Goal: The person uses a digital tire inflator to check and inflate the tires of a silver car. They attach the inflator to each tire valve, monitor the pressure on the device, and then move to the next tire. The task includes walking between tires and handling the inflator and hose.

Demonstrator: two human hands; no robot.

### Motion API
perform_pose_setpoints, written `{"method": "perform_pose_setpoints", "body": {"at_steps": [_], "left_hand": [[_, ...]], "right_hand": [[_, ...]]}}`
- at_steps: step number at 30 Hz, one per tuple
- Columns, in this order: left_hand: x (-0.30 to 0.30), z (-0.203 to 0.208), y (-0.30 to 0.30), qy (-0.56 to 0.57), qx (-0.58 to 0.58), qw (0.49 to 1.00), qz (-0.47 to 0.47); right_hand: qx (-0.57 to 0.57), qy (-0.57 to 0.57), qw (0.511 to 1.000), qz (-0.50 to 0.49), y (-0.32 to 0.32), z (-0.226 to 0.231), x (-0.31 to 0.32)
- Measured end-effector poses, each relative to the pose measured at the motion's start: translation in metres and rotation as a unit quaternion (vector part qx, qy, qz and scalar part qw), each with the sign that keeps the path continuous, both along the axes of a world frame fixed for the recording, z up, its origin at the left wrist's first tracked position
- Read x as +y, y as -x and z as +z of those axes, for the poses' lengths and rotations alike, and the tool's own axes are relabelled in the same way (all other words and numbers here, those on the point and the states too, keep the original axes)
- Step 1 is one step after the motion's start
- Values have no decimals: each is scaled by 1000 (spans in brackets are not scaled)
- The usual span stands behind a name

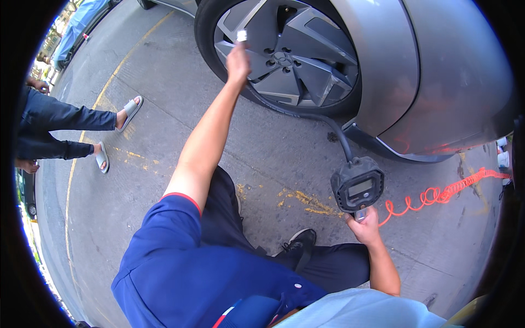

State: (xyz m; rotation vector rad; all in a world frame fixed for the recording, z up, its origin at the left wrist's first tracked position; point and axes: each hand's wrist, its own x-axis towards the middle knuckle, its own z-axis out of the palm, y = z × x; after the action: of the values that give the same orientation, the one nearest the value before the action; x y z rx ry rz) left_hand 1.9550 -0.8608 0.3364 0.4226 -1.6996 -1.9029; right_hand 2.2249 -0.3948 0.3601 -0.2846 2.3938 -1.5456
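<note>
Grey pavement (164,142) spreads beneath us. Our right grip (365,224) is wrapped around the handle (360,215) of a black inflator gauge (342,185) with a screen, and our left grip (238,64) is clasped on the hose end (241,43), its silver tip (241,35) overlapping the car's wheel (282,60) in our view. Between them, we see the black hose (343,139) bending past the tyre (206,38). Farther out, a coiled orange line (452,189) trails right, and a person (71,116) in grey sandals (130,111) stands left.

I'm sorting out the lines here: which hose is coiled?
The orange hose, at the picture's right: it loops in a spiral, while the black hose runs uncoiled from the gauge.
</note>
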Motion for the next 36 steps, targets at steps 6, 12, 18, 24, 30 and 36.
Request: {"method": "perform_pose_setpoints", "body": {"at_steps": [6,12,18,24,30,36], "left_hand": [[54,60,10,247,-9,969,-3],[55,81,24,296,-6,955,-27],[60,87,27,294,27,955,-25],[62,94,35,383,23,922,41],[67,92,38,399,9,916,50],[66,94,41,424,41,904,39]], "right_hand": [[-52,34,997,-39,9,-7,-14],[-73,62,989,-114,15,-14,-17],[-80,-5,991,-111,5,-12,-31],[-109,48,984,-132,-9,-22,-61],[-115,36,982,-144,-17,-36,-78],[-148,-12,979,-138,-11,-39,-79]]}}
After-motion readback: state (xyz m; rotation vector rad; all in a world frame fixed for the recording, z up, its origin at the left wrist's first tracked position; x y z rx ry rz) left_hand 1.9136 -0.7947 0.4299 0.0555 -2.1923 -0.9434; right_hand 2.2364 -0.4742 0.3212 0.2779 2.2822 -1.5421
